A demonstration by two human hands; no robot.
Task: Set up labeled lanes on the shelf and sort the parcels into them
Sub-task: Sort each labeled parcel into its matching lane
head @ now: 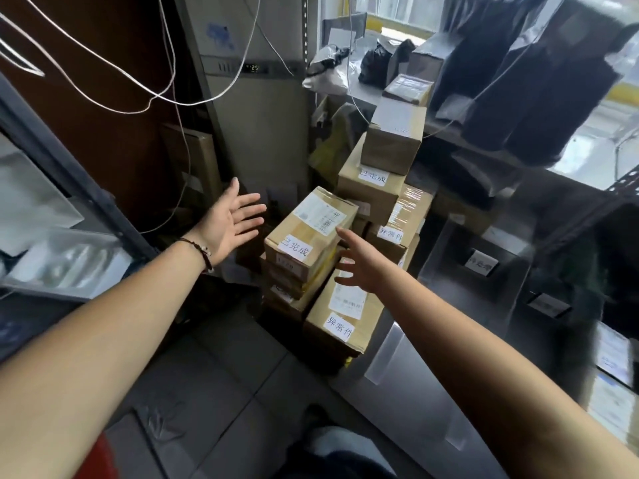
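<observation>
Head view: both my hands are released, fingers spread and holding nothing. My left hand (230, 219) hovers palm-in just left of the top box (311, 233). My right hand (363, 267) reaches in on the box's right side, fingertips near its edge, though I cannot tell whether they touch it. I judge I am about to take this box from both sides.

The parcels stand as a stack (287, 285) of cardboard boxes, on the floor as far as I can see, right against the left end of the shelf (432, 340). The labelling looks done: the shelf carries two white tags (480, 262), one beyond the other, which I take to mark the lanes. The sorting looks hardly begun, since every stickered box I see sits in the stack and not in a lane.

The top box's sticker reads 已完成, beside a shipping label with a barcode too small to read. A higher box (356, 188) also reads 已完成. Two read 异常件: the low box (340, 323) under my right hand and a taped box (409, 209) behind it. The nearer shelf tag is blurred, perhaps 待处理, and I cannot be sure. The farther tag is unreadable. A small display (255, 67) on the grey cabinet behind shows 25.
</observation>
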